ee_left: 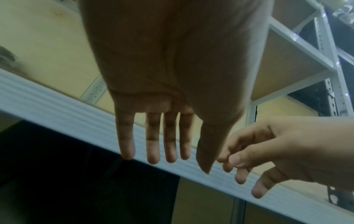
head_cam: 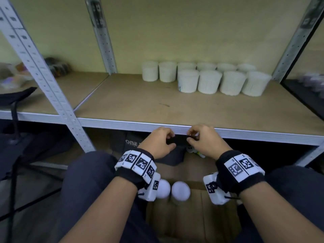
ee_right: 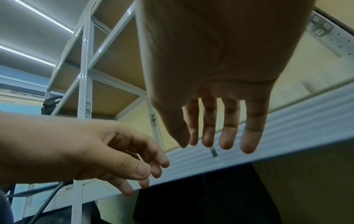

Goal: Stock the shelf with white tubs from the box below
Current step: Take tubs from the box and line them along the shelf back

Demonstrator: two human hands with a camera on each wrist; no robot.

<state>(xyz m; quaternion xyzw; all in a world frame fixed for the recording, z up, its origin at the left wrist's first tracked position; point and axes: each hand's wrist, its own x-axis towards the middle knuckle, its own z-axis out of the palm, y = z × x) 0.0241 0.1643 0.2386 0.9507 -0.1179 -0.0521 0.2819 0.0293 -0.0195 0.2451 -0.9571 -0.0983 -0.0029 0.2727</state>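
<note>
Several white tubs (head_cam: 208,84) stand in two rows at the back right of the wooden shelf (head_cam: 149,102). Two more white tubs (head_cam: 180,191) show their round tops in the cardboard box (head_cam: 192,218) below, between my wrists. My left hand (head_cam: 163,141) and right hand (head_cam: 201,139) hover side by side just in front of the shelf's white front edge (head_cam: 114,124). Both are empty. In the left wrist view the left hand's fingers (ee_left: 153,144) hang nearly straight. The right wrist view shows the right hand's fingers (ee_right: 229,130) the same way.
A perforated metal upright (head_cam: 47,81) slants across the left. A dark bag (head_cam: 14,97) lies on the neighbouring shelf at left, with blurred items (head_cam: 57,66) behind it. Another dark bag with white lettering (head_cam: 131,142) sits under the shelf. My knees flank the box.
</note>
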